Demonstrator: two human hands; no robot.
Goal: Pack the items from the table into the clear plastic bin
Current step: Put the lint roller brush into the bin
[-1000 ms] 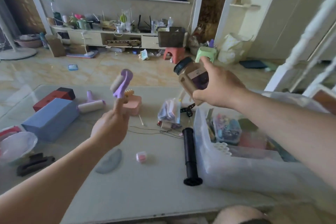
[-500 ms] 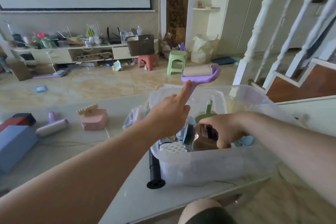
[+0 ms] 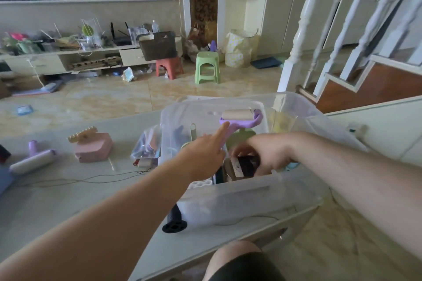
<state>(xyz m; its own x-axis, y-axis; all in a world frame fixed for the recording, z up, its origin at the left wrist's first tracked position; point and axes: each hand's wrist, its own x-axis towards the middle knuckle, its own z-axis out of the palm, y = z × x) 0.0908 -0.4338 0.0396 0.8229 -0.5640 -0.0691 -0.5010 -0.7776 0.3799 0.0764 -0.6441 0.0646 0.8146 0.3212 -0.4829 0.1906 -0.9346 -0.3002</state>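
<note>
Purple lint roller (image 3: 239,118) in left hand (image 3: 203,155) grip, over bin (image 3: 251,198), right hand (image 3: 269,153) clasping jar (image 3: 242,166) inside

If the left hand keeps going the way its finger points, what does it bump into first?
Probably the far wall of the clear plastic bin. The left hand grips the purple lint roller with the white roll and points away over the bin. Depth is hard to judge, so it might pass above the rim.

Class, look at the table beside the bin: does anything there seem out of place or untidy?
Yes. A thin black cord trails loose across the table, and a black tube lies wedged against the clear bin.
</note>
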